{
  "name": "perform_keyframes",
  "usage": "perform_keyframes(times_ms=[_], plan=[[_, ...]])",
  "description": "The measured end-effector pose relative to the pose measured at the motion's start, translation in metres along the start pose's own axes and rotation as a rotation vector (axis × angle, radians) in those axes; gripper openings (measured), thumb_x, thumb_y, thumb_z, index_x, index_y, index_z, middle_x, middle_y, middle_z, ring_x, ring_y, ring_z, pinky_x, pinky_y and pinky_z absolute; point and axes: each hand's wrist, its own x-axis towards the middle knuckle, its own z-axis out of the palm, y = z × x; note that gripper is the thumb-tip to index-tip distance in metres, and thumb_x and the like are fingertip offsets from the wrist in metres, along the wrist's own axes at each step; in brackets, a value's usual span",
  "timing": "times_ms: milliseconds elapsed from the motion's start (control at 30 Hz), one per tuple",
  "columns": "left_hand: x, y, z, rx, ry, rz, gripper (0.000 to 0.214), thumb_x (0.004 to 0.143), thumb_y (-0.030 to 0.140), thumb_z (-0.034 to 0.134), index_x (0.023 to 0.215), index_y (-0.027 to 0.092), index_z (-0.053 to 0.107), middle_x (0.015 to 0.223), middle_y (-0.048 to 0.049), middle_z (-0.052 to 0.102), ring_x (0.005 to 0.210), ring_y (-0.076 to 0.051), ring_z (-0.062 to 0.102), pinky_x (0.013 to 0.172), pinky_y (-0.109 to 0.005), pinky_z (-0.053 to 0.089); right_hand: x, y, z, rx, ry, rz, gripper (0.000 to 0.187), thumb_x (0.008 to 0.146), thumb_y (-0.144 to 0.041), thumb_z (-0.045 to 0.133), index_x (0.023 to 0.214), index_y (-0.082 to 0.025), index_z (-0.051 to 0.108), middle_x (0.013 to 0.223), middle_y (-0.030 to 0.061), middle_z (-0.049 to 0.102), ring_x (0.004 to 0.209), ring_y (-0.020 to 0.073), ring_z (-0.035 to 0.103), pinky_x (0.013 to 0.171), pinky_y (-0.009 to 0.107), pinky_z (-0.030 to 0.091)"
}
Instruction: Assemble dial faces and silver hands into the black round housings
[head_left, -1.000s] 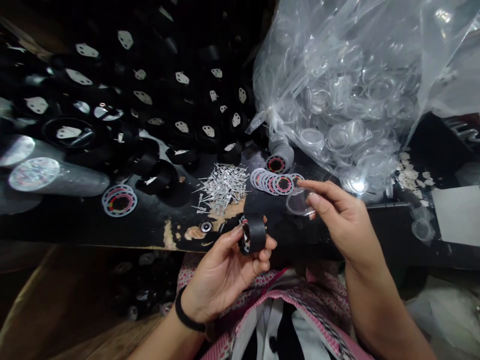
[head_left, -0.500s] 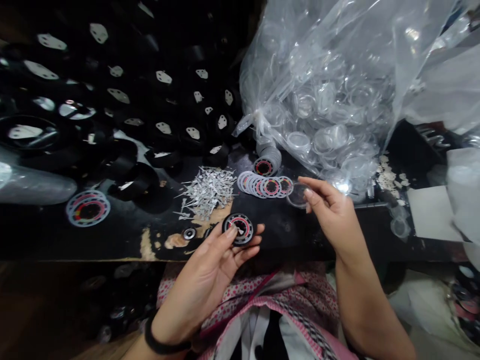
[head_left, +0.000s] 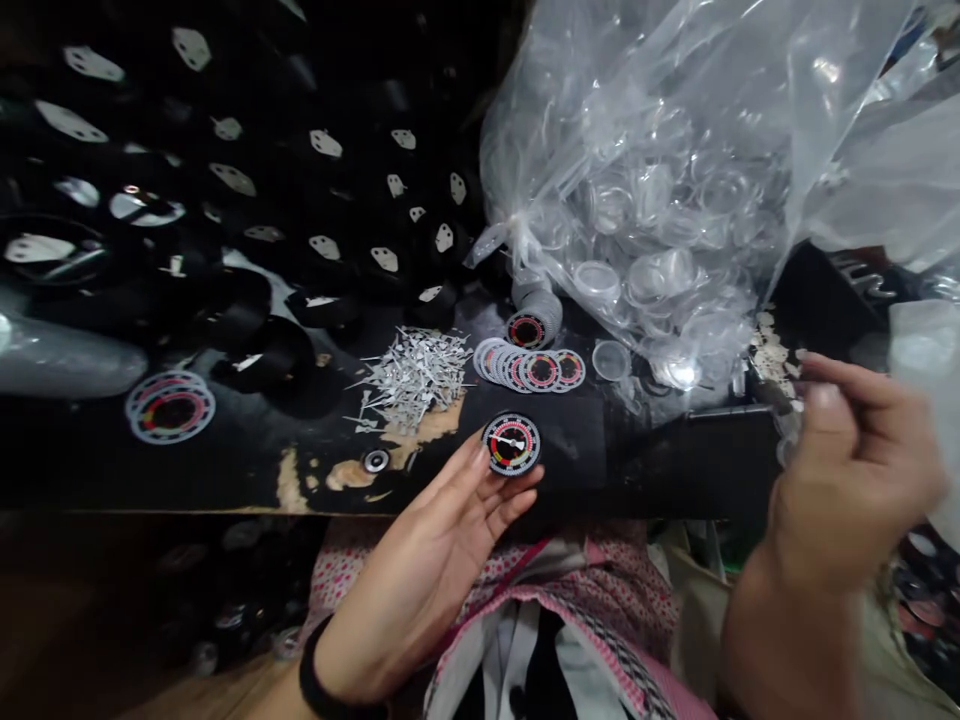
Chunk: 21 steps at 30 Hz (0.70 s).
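My left hand holds a round black pressure gauge over the table's front edge. Its dial carries red, yellow and white markings, and a white pointer lies across it. At the far right my right hand is blurred, thumb and forefinger close together above small pale flakes; what they hold, if anything, I cannot make out. A fanned row of printed dial discs lies beyond the gauge, with a clear round cover just right of it. Left of the row sits a heap of white pointers.
A big clear bag full of transparent covers fills the back right. Many black housings with white plates crowd the back left. Two loose dial discs lie at left, and a small black round part lies near the front edge.
My right hand has moved far to the right, away from beside the dial discs. My left hand has shifted slightly right with the gauge, and its thumb no longer covers the pointer.
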Motion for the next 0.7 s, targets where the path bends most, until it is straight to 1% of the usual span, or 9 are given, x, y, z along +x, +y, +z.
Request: perform_keyframes(times_ms=[33, 100, 167, 233, 333, 400, 533, 633, 700], plan=[[0.0, -0.001, 0.0, -0.004, -0.009, -0.006, 0.014, 0.094, 0.017, 0.059, 0.103, 0.016, 0.069, 0.106, -0.0088, 0.077, 0.093, -0.022, 0.076, 0.084, -0.032, 0.062, 0.001, 0.012, -0.001, -0.024, 0.054, 0.025, 0.026, 0.095, -0.033, 0.057, 0.118, -0.023, 0.068, 0.121, 0.0071, 0.061, 0.119, 0.0242, 0.054, 0.113, 0.045, 0.035], [0.003, -0.004, 0.001, 0.007, -0.034, -0.044, 0.014, 0.094, 0.018, 0.06, 0.103, 0.015, 0.07, 0.11, -0.0114, 0.076, 0.097, -0.024, 0.075, 0.088, -0.034, 0.061, 0.003, 0.039, 0.005, 0.095, 0.028, 0.122, 0.024, 0.09, -0.033, 0.063, 0.11, -0.02, 0.069, 0.106, 0.0051, 0.068, 0.102, 0.0215, 0.063, 0.103, 0.045, 0.044], [0.006, -0.009, 0.001, 0.021, -0.067, -0.086, 0.014, 0.093, 0.02, 0.061, 0.102, 0.014, 0.07, 0.113, -0.0136, 0.076, 0.1, -0.026, 0.075, 0.09, -0.035, 0.06, 0.007, 0.058, 0.017, 0.23, 0.017, 0.182, 0.024, 0.087, -0.032, 0.063, 0.108, -0.019, 0.068, 0.096, 0.0027, 0.069, 0.089, 0.0179, 0.066, 0.094, 0.041, 0.049], [0.011, -0.014, 0.0, 0.036, -0.095, -0.125, 0.014, 0.092, 0.02, 0.062, 0.102, 0.013, 0.07, 0.112, -0.0149, 0.076, 0.101, -0.027, 0.075, 0.09, -0.036, 0.059, 0.009, 0.061, 0.028, 0.36, 0.033, 0.197, 0.018, 0.084, -0.025, 0.062, 0.1, -0.019, 0.067, 0.079, -0.0012, 0.064, 0.074, 0.0139, 0.062, 0.081, 0.034, 0.051], [0.016, -0.021, -0.001, 0.072, -0.089, -0.158, 0.013, 0.089, 0.018, 0.066, 0.1, 0.013, 0.072, 0.106, -0.015, 0.078, 0.096, -0.027, 0.076, 0.087, -0.036, 0.06, 0.003, 0.031, 0.037, 0.574, -0.049, 0.196, 0.008, 0.082, -0.018, 0.055, 0.085, -0.022, 0.062, 0.056, -0.0079, 0.043, 0.05, 0.0099, 0.043, 0.06, 0.027, 0.045], [0.018, -0.024, -0.001, 0.097, -0.087, -0.139, 0.017, 0.088, 0.02, 0.068, 0.103, 0.014, 0.073, 0.107, -0.0143, 0.078, 0.095, -0.025, 0.076, 0.086, -0.034, 0.06, -0.008, 0.0, 0.042, 0.708, -0.21, 0.154, 0.011, 0.085, -0.02, 0.048, 0.083, -0.025, 0.058, 0.053, -0.0083, 0.036, 0.045, 0.0106, 0.036, 0.054, 0.028, 0.043], [0.018, -0.024, -0.001, 0.098, -0.153, -0.123, 0.022, 0.087, 0.025, 0.071, 0.106, 0.015, 0.074, 0.111, -0.0125, 0.077, 0.095, -0.021, 0.075, 0.088, -0.03, 0.059, -0.03, -0.045, 0.05, 0.791, -0.576, 0.062, 0.014, 0.09, -0.029, 0.047, 0.083, -0.025, 0.059, 0.061, -0.0031, 0.048, 0.048, 0.012, 0.043, 0.051, 0.03, 0.043], [0.02, -0.025, -0.002, 0.055, -0.223, -0.138, 0.024, 0.083, 0.028, 0.076, 0.105, 0.017, 0.076, 0.109, -0.0104, 0.078, 0.095, -0.019, 0.075, 0.086, -0.028, 0.059, -0.037, -0.051, 0.058, 0.711, -0.76, -0.007, 0.019, 0.093, -0.03, 0.045, 0.084, -0.024, 0.06, 0.068, -0.0006, 0.054, 0.056, 0.0138, 0.051, 0.057, 0.032, 0.048], [0.022, -0.026, -0.003, 0.034, -0.243, -0.143, 0.026, 0.08, 0.027, 0.079, 0.105, 0.018, 0.076, 0.106, -0.0088, 0.078, 0.092, -0.018, 0.075, 0.082, -0.025, 0.058, -0.037, -0.048, 0.064, 0.698, -0.822, -0.06, 0.02, 0.094, -0.026, 0.044, 0.084, -0.024, 0.061, 0.07, -0.001, 0.055, 0.059, 0.0132, 0.053, 0.059, 0.031, 0.048]])
